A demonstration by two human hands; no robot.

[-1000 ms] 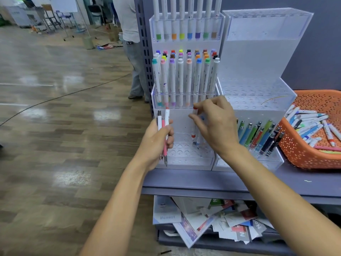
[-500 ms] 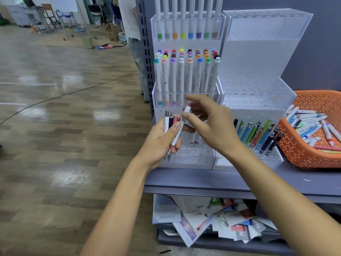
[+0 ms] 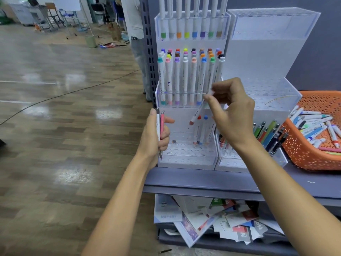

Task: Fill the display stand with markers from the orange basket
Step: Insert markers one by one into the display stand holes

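Right hand [image 3: 234, 115] up in front of the stand, thumb and fingertips pinching a slim white marker with a red-orange cap [image 3: 197, 113]. It hangs slanted in the air over the bottom tier, cap end low and to the left. Left hand [image 3: 154, 133] is at the stand's left edge, fingers curled round a thin glossy pink pen [image 3: 162, 126] and a white barrel [image 3: 158, 126] beside it, both upright, thumb straight up along them.

Behind both hands is the clear acrylic stepped display stand [image 3: 184, 161]. Its bottom tier is a plate of round holes, and a few white markers with red and blue caps [image 3: 202, 132] stand in the back holes, leaning slightly. The middle tier holds packed rows of white cylindrical markers with coloured caps [image 3: 184, 80], and more stand in the top tier.

Just beside it to the right is a second clear acrylic stand [image 3: 267, 52], with metallic green, orange and dark pens [image 3: 267, 132] slanted in its low front tray. Further right sits the orange perforated plastic basket [image 3: 304, 156], with a loose heap of white markers [image 3: 313, 126] lying flat inside.

All of it sits on a smooth grey shelf [image 3: 203, 182]. Glossy printed sheets [image 3: 212, 224] are jumbled below, and a shiny wood-plank floor [image 3: 64, 126] spreads left.
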